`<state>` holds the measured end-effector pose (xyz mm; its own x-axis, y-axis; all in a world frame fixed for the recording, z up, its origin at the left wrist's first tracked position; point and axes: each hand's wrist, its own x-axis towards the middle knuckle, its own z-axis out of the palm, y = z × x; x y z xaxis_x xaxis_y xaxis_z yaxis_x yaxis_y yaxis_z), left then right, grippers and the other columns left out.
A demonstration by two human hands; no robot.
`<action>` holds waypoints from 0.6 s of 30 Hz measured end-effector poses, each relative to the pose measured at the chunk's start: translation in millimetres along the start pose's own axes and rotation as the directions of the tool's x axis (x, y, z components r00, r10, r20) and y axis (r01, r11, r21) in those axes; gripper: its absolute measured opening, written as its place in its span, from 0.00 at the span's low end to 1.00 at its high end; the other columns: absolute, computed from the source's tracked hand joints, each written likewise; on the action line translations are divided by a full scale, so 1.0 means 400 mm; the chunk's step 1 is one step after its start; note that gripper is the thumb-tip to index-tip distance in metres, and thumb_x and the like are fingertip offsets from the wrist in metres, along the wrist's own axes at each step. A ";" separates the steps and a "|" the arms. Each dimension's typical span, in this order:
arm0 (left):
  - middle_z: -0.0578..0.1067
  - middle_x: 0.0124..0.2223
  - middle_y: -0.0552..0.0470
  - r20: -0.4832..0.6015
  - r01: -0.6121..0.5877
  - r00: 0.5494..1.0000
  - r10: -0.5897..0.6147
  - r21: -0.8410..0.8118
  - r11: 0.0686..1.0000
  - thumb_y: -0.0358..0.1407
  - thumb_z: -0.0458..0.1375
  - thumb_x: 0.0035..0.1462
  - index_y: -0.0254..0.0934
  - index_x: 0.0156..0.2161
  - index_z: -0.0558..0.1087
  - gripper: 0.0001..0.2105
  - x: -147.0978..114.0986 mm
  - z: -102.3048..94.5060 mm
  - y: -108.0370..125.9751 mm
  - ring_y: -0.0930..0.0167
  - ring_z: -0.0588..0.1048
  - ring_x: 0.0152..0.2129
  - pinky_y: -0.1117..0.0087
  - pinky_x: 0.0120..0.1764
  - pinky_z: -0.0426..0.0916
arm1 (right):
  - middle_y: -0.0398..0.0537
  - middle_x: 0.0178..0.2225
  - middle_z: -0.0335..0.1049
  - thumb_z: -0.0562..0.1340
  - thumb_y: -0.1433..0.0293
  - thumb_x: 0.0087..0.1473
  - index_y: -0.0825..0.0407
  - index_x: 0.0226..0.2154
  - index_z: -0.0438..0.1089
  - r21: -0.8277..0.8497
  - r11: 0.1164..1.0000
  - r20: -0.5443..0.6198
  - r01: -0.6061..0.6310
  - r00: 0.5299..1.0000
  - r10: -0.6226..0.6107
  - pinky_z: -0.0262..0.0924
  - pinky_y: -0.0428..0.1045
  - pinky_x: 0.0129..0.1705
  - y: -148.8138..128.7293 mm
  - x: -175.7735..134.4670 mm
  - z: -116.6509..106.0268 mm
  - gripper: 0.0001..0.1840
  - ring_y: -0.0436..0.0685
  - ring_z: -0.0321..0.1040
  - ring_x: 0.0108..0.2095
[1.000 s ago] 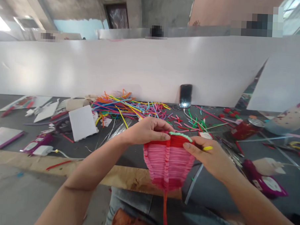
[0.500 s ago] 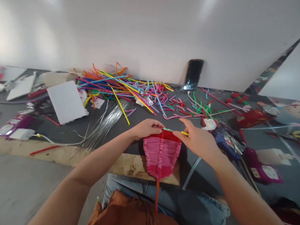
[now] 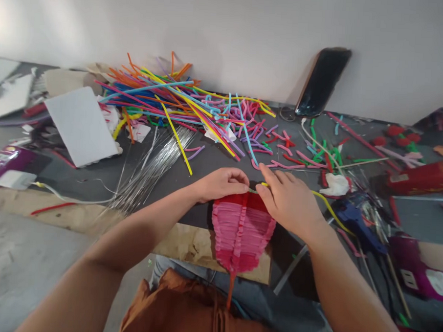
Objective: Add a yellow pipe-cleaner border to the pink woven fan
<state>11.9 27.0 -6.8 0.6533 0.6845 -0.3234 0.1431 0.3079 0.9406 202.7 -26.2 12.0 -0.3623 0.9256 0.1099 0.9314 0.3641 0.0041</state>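
A pink and red panel (image 3: 253, 231) made of pipe cleaners hangs over the table's front edge, with a ridge down its middle and an orange stem (image 3: 231, 289) below. My left hand (image 3: 226, 185) is closed, thumb and fingers pinching the panel's red top edge near the middle. At that edge's right part, my right hand (image 3: 288, 203) is closed over a yellow pipe cleaner (image 3: 328, 204), which trails out to the right behind it. A bit of pale green shows at the edge between my hands. The right fingertips' exact hold is partly hidden.
A heap of colourful pipe cleaners (image 3: 154, 99) lies behind my hands, with cut pieces (image 3: 281, 139) to its right. Silvery wires (image 3: 157, 163) and a white card (image 3: 80, 125) are at left. A phone (image 3: 322, 82) leans on the wall. A blue glue gun (image 3: 362, 221) lies at right.
The view has shifted closer and turned slightly. A long length of the yellow pipe cleaner now shows right of my right hand, whose fingers have come down toward the panel's edge. My left hand keeps its pinch.
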 end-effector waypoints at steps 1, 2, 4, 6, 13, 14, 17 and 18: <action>0.73 0.29 0.56 0.005 0.007 1.000 -0.007 -0.005 1.000 0.33 0.61 0.46 0.34 0.33 0.72 0.07 0.001 0.000 -0.002 0.77 0.70 0.25 0.75 0.31 0.63 | 0.56 0.39 0.73 0.48 0.64 0.62 0.57 0.59 0.59 0.013 1.000 -0.016 0.012 1.000 -0.012 0.57 0.53 0.38 -0.001 -0.004 0.001 0.26 0.63 0.67 0.40; 0.73 0.29 0.56 0.014 0.010 1.000 -0.010 -0.017 1.000 0.31 0.61 0.45 0.34 0.34 0.71 0.08 0.002 0.000 -0.004 0.78 0.70 0.25 0.75 0.31 0.63 | 0.56 0.38 0.73 0.48 0.66 0.62 0.58 0.58 0.60 0.026 0.999 -0.031 0.025 0.999 -0.024 0.56 0.53 0.39 -0.001 -0.007 0.005 0.25 0.62 0.66 0.39; 0.74 0.31 0.55 0.017 0.013 1.000 -0.012 -0.051 0.999 0.29 0.61 0.44 0.34 0.35 0.71 0.10 0.005 -0.001 -0.009 0.77 0.71 0.27 0.75 0.33 0.64 | 0.54 0.35 0.73 0.48 0.69 0.62 0.59 0.54 0.64 0.075 0.995 -0.056 0.067 0.996 -0.063 0.56 0.53 0.39 -0.001 -0.011 0.015 0.22 0.61 0.65 0.37; 0.75 0.32 0.55 0.015 0.022 1.000 -0.021 -0.071 0.997 0.29 0.61 0.45 0.34 0.36 0.71 0.10 0.006 -0.002 -0.013 0.77 0.72 0.28 0.74 0.34 0.65 | 0.51 0.31 0.73 0.50 0.71 0.61 0.57 0.48 0.70 0.151 0.982 -0.077 0.112 0.992 -0.101 0.55 0.52 0.38 0.002 -0.013 0.026 0.19 0.59 0.64 0.34; 0.75 0.33 0.54 0.006 0.034 0.999 -0.034 -0.055 0.998 0.28 0.62 0.46 0.34 0.40 0.71 0.13 -0.004 0.002 -0.012 0.76 0.73 0.30 0.74 0.35 0.66 | 0.47 0.32 0.76 0.53 0.72 0.59 0.51 0.42 0.72 0.312 0.941 -0.198 0.132 0.978 -0.072 0.54 0.51 0.36 0.032 -0.023 0.023 0.13 0.56 0.64 0.31; 0.75 0.33 0.54 -0.007 0.028 1.000 -0.028 -0.040 0.999 0.29 0.63 0.46 0.34 0.40 0.71 0.13 -0.007 0.006 -0.011 0.76 0.74 0.30 0.74 0.35 0.67 | 0.47 0.32 0.76 0.54 0.72 0.59 0.51 0.40 0.72 0.309 0.941 -0.209 0.137 0.975 -0.073 0.53 0.52 0.36 0.034 -0.024 0.019 0.12 0.56 0.64 0.31; 0.76 0.33 0.53 -0.068 -0.016 0.997 0.018 0.026 1.000 0.30 0.63 0.46 0.34 0.39 0.71 0.12 -0.021 0.022 -0.004 0.74 0.74 0.31 0.73 0.37 0.68 | 0.46 0.31 0.76 0.54 0.75 0.57 0.50 0.36 0.73 0.294 0.940 -0.231 0.176 0.967 -0.109 0.51 0.52 0.35 0.036 -0.025 0.007 0.12 0.56 0.65 0.33; 0.76 0.33 0.54 -0.083 -0.027 0.996 0.031 0.048 0.999 0.31 0.63 0.47 0.35 0.39 0.71 0.12 -0.026 0.027 0.000 0.74 0.74 0.31 0.73 0.37 0.68 | 0.46 0.32 0.76 0.54 0.76 0.56 0.50 0.35 0.74 0.289 0.939 -0.243 0.188 0.963 -0.118 0.51 0.52 0.36 0.034 -0.024 0.005 0.13 0.56 0.65 0.33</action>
<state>13.1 12.6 -2.4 0.5932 0.7463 -0.3019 0.1607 0.2577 0.9528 218.9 -29.9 9.2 -0.4500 0.8229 0.3470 0.7957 0.5459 -0.2626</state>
